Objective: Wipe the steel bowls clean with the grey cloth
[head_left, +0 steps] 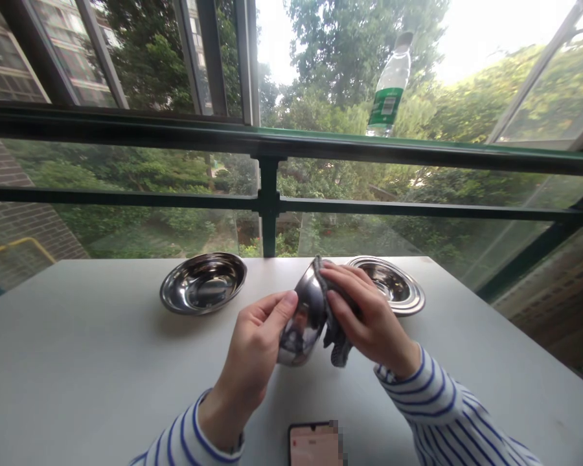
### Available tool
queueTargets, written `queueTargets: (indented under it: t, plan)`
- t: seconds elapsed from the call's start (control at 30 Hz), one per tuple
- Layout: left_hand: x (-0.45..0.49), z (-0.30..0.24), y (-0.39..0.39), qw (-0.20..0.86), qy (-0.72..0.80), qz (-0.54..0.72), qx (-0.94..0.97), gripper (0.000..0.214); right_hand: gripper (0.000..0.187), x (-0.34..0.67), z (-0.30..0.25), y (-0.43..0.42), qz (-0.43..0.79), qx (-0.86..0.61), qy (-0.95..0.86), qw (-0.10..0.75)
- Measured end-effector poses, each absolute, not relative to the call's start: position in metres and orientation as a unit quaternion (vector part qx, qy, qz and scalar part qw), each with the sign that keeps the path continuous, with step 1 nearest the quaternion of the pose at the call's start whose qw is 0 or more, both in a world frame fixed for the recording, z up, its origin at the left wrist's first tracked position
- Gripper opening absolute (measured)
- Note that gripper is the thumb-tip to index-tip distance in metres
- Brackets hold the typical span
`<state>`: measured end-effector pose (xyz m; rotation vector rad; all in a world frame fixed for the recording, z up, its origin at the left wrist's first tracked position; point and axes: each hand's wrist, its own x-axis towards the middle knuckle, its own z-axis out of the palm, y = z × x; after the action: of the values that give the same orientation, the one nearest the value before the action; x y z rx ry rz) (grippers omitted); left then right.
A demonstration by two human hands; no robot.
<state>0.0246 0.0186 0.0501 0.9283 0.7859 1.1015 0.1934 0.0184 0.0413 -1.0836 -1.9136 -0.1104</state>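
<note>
A shiny metal bowl (305,320) is tilted on its side above the middle of the table. My left hand (252,349) grips its left side, thumb on the outer wall and the other fingers partly hidden behind. My right hand (364,310) is closed on a dark grey cloth (339,343) and presses it against the bowl's right side at the rim. The bowl's inside is turned away from view.
On the white table (102,375) stand an oval metal dish (204,285) at back left and a wide-rimmed metal bowl (408,294) at back right, partly behind my right hand. A phone (313,446) lies at the front edge. A green-labelled bottle (391,90) stands on the railing (418,152).
</note>
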Motion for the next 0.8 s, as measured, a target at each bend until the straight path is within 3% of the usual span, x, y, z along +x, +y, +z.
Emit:
queueTargets:
  t: [0.13,0.27,0.43,0.63,0.8]
  plan:
    - [0.023,0.046,0.022,0.673,0.333,0.500,0.430,0.023,0.032,0.187,0.043,0.014,-0.099,-0.355,-0.831,0.417]
    - [0.025,0.046,0.019,0.677,0.355,0.484,0.426,0.023,0.029,0.191,0.044,0.017,-0.075,-0.416,-0.787,0.450]
    - [0.026,0.048,0.018,0.678,0.352,0.481,0.431,0.023,0.028,0.193,0.051,0.013,-0.090,-0.362,-0.835,0.405]
    - [0.026,0.046,0.018,0.680,0.357,0.480,0.423,0.024,0.026,0.190,0.051,0.014,-0.099,-0.419,-0.791,0.435]
    - [0.025,0.045,0.021,0.684,0.322,0.500,0.422,0.020,0.030,0.184,0.048,0.008,-0.126,-0.357,-0.844,0.380]
